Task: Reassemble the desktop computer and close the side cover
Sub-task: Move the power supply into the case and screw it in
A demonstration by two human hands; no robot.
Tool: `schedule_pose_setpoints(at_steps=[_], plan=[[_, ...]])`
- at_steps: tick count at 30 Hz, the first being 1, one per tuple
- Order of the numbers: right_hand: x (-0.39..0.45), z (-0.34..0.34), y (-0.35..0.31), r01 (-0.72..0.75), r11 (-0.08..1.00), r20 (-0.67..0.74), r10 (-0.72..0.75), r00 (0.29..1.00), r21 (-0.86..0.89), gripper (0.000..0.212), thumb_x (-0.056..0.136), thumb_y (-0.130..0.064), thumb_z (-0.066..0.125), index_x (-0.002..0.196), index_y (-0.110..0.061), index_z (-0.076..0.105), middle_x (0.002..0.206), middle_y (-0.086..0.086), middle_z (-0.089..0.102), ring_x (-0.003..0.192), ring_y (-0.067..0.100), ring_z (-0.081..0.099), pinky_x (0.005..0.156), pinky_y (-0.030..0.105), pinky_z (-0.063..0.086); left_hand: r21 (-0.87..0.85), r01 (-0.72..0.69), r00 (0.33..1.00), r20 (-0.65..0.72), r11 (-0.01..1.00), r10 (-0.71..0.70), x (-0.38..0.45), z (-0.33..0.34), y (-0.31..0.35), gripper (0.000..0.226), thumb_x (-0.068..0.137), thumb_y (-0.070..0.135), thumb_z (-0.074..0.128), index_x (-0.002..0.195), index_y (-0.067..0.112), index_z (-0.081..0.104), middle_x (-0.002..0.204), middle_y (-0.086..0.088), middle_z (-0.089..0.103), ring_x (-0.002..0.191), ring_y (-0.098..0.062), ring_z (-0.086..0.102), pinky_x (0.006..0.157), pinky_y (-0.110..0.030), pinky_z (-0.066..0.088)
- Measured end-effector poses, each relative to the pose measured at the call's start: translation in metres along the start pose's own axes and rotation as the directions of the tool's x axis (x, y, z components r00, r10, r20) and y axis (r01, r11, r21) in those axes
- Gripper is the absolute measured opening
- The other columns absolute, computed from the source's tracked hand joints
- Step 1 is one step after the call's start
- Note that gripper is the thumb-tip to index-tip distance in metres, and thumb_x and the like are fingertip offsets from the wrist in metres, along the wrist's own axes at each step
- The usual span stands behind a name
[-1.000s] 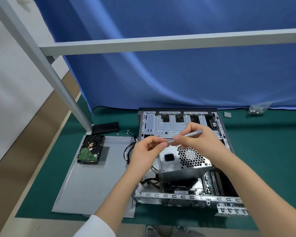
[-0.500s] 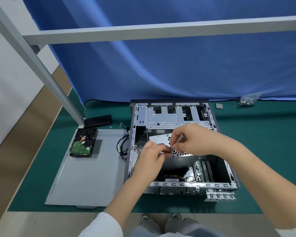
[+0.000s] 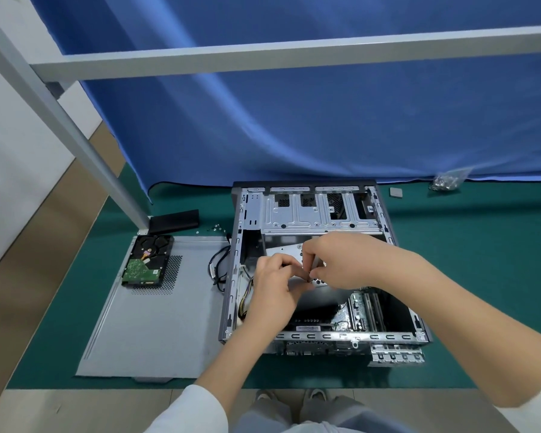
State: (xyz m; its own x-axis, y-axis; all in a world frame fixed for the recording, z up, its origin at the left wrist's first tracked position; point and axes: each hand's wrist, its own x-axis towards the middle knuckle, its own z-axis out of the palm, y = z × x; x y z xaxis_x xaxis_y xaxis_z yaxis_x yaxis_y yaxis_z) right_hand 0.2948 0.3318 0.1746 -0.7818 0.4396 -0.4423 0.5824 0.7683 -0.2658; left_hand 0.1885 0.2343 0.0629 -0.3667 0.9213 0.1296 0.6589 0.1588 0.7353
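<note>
Both hands meet over the open grey steel computer case [image 3: 310,220] lying on its side on the green mat [image 3: 481,276]. Your right hand [image 3: 341,260] is curled, thumb and forefinger pinched on sth small and dark at their tips; looks like a screw or a driver tip, too small to tell which. Your left hand [image 3: 275,285] is also curled, fingertips pressed up against that same spot, just touching the right. Can't tell if the left has its own hold on anything.

Biggest loose part: the flat grey metal side cover [image 3: 144,323], on the mat just left of the case, long axis running away from you. Left hand is nearer to it. A bare hard drive w/ green circuit board [image 3: 146,260] sits on the cover's far corner, so it has to come off before the cover can be moved.

Inside the case, the silver perforated power supply box [image 3: 281,251] lies directly under your pinch; I'd judge you're fastening it. Both wrists angle in from the near edge, palms down.
</note>
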Motion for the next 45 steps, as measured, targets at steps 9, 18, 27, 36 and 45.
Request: schedule_pose_setpoints(at_steps=[9,18,27,36,45], plan=[[0.003,-0.004,-0.001,0.084,0.990,-0.049,-0.090,0.995,-0.116,0.014,0.085,-0.021,0.056,0.085,-0.033,0.062,0.083,-0.019,0.058,0.080,0.011,0.050,0.053,0.022,0.031,-0.064,0.105,0.994,0.022,0.992,-0.104,0.001,0.004,-0.001,0.022,0.074,0.017,0.079,0.074,0.032,0.064,0.100,0.018,0.048,0.102,-0.001,0.033,0.088,0.001,0.021],[0.006,-0.001,-0.001,0.055,0.973,-0.102,-0.080,0.992,-0.225,0.016,0.086,-0.025,0.054,0.095,-0.034,0.062,0.101,-0.009,0.064,0.095,0.019,0.060,0.066,0.028,0.036,0.165,-0.084,0.996,0.031,0.983,0.080,0.005,0.000,-0.011,0.047,0.066,0.052,0.077,0.106,0.032,0.062,0.127,0.016,0.045,0.124,-0.011,0.025,0.098,-0.025,0.020],[0.007,0.005,-0.005,0.029,0.920,-0.172,-0.104,0.980,-0.390,0.019,0.094,-0.032,0.049,0.107,-0.020,0.054,0.096,0.000,0.063,0.088,0.025,0.061,0.065,0.031,0.038,0.328,-0.084,0.966,0.260,0.941,-0.004,0.026,0.000,-0.020,0.115,0.057,0.068,0.075,0.149,0.025,0.021,0.140,0.006,0.029,0.131,-0.016,0.019,0.114,-0.032,0.012],[0.007,0.005,-0.006,0.031,0.903,-0.092,-0.078,0.993,-0.429,0.031,0.096,-0.042,0.045,0.112,-0.016,0.051,0.084,-0.003,0.049,0.081,0.024,0.056,0.064,0.031,0.034,0.272,-0.061,0.969,0.245,0.960,-0.008,0.026,0.003,-0.024,0.112,0.059,0.060,0.079,0.149,0.025,0.022,0.136,0.004,0.031,0.128,-0.016,0.021,0.113,-0.034,0.018],[0.008,0.008,0.000,0.046,0.908,-0.205,-0.143,0.968,-0.416,0.022,0.093,-0.041,0.047,0.093,-0.020,0.053,0.086,0.000,0.062,0.081,0.026,0.060,0.060,0.031,0.032,0.246,-0.051,0.974,0.226,0.968,-0.006,0.026,0.006,-0.027,0.112,0.056,0.063,0.079,0.147,0.027,0.025,0.133,0.005,0.032,0.126,-0.015,0.021,0.111,-0.033,0.020]])
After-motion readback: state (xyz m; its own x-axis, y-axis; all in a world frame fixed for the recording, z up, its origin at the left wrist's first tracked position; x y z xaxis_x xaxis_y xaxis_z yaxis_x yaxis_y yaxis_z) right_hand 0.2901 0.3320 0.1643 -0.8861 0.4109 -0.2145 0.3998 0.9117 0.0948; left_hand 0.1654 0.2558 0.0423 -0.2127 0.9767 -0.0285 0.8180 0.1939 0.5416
